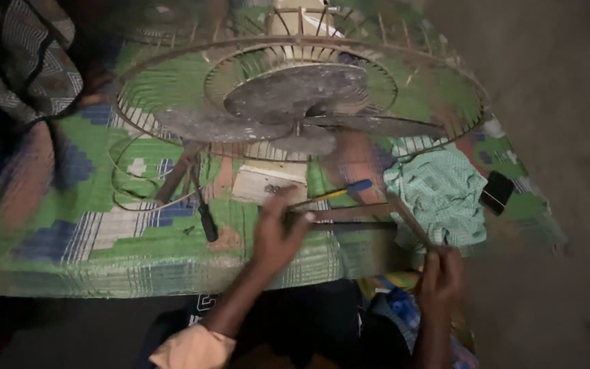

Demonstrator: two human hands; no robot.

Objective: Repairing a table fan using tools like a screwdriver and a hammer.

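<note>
Rusty wire fan cage [295, 82] on a green mat [104, 232], two hands below it.

One fan with three dusty blades [295, 102]. Below the fan, the left hand [278, 236] has curled fingers on a metal bar [349, 213]; the right hand [440, 273] is closed round a thin rod [408, 219]. One screwdriver [332, 195], one cloth [442, 195]. Blur hides the grips; the mat's edge runs just below the hands.

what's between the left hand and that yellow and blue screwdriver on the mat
Nothing visible. The left hand has its fingers right at the screwdriver, with only bare mat around them. The fan lies farther back.
</note>
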